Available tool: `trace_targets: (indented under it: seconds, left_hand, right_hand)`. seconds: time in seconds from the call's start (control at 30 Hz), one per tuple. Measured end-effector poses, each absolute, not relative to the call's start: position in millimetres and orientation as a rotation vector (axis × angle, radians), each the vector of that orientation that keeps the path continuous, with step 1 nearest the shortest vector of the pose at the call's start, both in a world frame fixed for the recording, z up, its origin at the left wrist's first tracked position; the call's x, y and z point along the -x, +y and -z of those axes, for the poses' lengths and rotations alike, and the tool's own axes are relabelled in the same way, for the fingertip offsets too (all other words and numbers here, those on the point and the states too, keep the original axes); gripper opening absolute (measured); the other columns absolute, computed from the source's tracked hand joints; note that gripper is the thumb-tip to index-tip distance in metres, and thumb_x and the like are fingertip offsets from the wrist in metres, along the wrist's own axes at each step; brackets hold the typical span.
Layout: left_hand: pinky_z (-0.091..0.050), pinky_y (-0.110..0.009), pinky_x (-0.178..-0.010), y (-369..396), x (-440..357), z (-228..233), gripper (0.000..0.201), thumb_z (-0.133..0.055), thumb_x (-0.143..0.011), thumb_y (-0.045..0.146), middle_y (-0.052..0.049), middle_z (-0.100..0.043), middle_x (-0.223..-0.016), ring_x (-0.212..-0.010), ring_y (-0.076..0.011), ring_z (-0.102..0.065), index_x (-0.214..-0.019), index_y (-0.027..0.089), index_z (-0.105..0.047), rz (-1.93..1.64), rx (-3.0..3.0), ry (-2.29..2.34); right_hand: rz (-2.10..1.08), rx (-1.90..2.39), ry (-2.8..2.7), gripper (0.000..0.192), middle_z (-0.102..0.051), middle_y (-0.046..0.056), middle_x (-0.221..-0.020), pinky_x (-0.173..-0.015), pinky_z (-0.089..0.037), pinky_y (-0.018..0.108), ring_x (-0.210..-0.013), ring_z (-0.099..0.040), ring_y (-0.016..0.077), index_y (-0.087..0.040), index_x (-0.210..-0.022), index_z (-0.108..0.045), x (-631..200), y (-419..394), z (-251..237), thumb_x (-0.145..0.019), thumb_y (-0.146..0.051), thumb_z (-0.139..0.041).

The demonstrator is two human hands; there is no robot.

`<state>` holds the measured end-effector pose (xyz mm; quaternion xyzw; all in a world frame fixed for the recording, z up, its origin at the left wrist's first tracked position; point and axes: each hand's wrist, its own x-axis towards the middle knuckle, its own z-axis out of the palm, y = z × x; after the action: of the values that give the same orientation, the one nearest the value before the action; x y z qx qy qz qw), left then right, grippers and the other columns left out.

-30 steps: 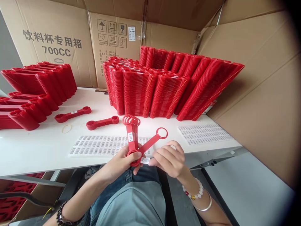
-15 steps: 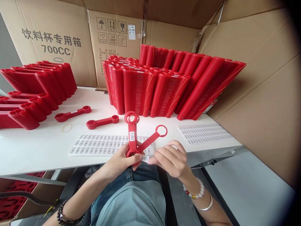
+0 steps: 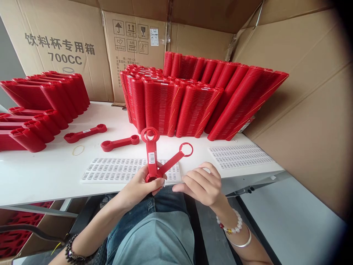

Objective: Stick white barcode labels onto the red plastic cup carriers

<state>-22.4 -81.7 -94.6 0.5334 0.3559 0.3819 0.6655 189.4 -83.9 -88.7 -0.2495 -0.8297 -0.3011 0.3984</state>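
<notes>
White table [image 3: 41, 173], walled by cardboard boxes [image 3: 63, 44]; box contents are hidden. Red wrench-shaped pieces [image 3: 151, 154] are gripped at the base by the left hand [image 3: 140, 187]. Right hand [image 3: 202, 184] is half-curled; its fingertips' hold cannot be told.

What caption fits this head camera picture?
Left hand holds red plastic wrenches by a barcode sticker sheet; right hand alongside.

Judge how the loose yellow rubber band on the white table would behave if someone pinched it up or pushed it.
The rubber band is a thin loop lying flat, so it probably flops and stretches when pinched. It looks very light for its spread. Lying flat on the smooth table, it would more likely slide or bunch up than roll.
</notes>
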Motion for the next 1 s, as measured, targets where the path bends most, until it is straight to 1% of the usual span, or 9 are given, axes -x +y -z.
trace_targets:
  seconds: [0.1,0.23,0.33,0.43,0.53,0.73,0.87,1.0]
  left_hand:
    - [-0.036,-0.024,-0.057,-79.6,25.4,94.7,0.026,-0.064,-0.082,0.031,0.004,-0.057,-0.076,-0.053,-0.0056,-0.044,-0.095,0.018,-0.047,-0.895,-1.245,0.848]
    - [-0.040,-0.025,-0.058,-80.0,26.4,98.4,0.023,-0.062,-0.085,0.031,0.003,-0.059,-0.083,-0.055,-0.0062,-0.048,-0.098,0.018,-0.048,-0.956,-1.305,0.905]
    - [-0.043,-0.025,-0.059,-82.0,24.3,100.6,0.023,-0.062,-0.086,0.030,0.001,-0.061,-0.087,-0.056,-0.0069,-0.052,-0.099,0.018,-0.049,-0.979,-1.351,0.922]
    - [-0.046,-0.026,-0.060,-83.2,21.7,100.2,0.022,-0.061,-0.087,0.030,-0.001,-0.065,-0.093,-0.057,-0.0075,-0.054,-0.101,0.018,-0.049,-0.976,-1.389,0.914]
    - [-0.047,-0.027,-0.061,-83.2,20.2,99.7,0.022,-0.061,-0.087,0.030,-0.004,-0.068,-0.099,-0.056,-0.0080,-0.055,-0.102,0.019,-0.048,-0.964,-1.383,0.917]
    - [-0.045,-0.027,-0.061,-82.0,20.7,100.8,0.025,-0.063,-0.086,0.029,-0.006,-0.072,-0.100,-0.054,-0.0075,-0.054,-0.103,0.019,-0.049,-0.961,-1.306,0.866]
    - [-0.045,-0.028,-0.065,-81.1,20.1,101.7,0.023,-0.063,-0.086,0.030,-0.006,-0.073,-0.100,-0.051,-0.0059,-0.053,-0.100,0.019,-0.049,-0.901,-1.119,0.775]
    - [-0.045,-0.029,-0.066,-81.2,17.7,103.9,0.022,-0.065,-0.084,0.030,-0.007,-0.073,-0.095,-0.048,-0.0049,-0.051,-0.095,0.018,-0.050,-0.801,-0.924,0.683]
  right_hand:
    - [0.656,0.687,-2.103,0.022,-0.065,-0.001,-0.058,-0.064,-0.041,0.033,-0.051,-0.055,0.0123,-0.020,-0.073,-0.056,-188.1,-84.3,88.0,-0.091,-0.029,-0.065]
    - [0.264,0.818,-2.049,0.014,-0.068,0.001,-0.070,-0.072,-0.041,0.036,-0.062,-0.061,0.0149,-0.019,-0.085,-0.059,-180.5,-86.6,88.0,-0.095,-0.028,-0.057]
    - [-0.041,0.868,-2.011,0.008,-0.069,0.000,-0.076,-0.076,-0.040,0.036,-0.069,-0.062,0.0151,-0.021,-0.087,-0.059,-175.9,-88.7,88.0,-0.093,-0.026,-0.059]
    - [-0.217,0.890,-1.987,0.008,-0.067,-0.002,-0.075,-0.077,-0.040,0.035,-0.068,-0.061,0.0145,-0.022,-0.083,-0.058,-174.4,-90.3,87.2,-0.089,-0.023,-0.063]
    - [-0.261,0.917,-1.972,0.012,-0.065,-0.003,-0.072,-0.076,-0.040,0.035,-0.066,-0.059,0.0140,-0.022,-0.079,-0.056,-173.7,-90.8,86.4,-0.087,-0.019,-0.064]
    - [-0.202,0.966,-1.947,0.018,-0.063,-0.003,-0.069,-0.072,-0.041,0.035,-0.067,-0.059,0.0149,-0.022,-0.075,-0.052,-173.5,-90.3,84.6,-0.089,-0.014,-0.058]
    - [-0.160,0.971,-1.942,0.015,-0.065,0.000,-0.076,-0.074,-0.044,0.036,-0.076,-0.059,0.0172,-0.022,-0.079,-0.054,-178.1,-91.1,81.9,-0.091,-0.013,-0.057]
    - [-0.114,0.956,-1.911,0.015,-0.063,0.002,-0.084,-0.076,-0.046,0.036,-0.082,-0.058,0.0177,-0.022,-0.080,-0.054,-183.2,-92.5,78.7,-0.091,-0.012,-0.057]
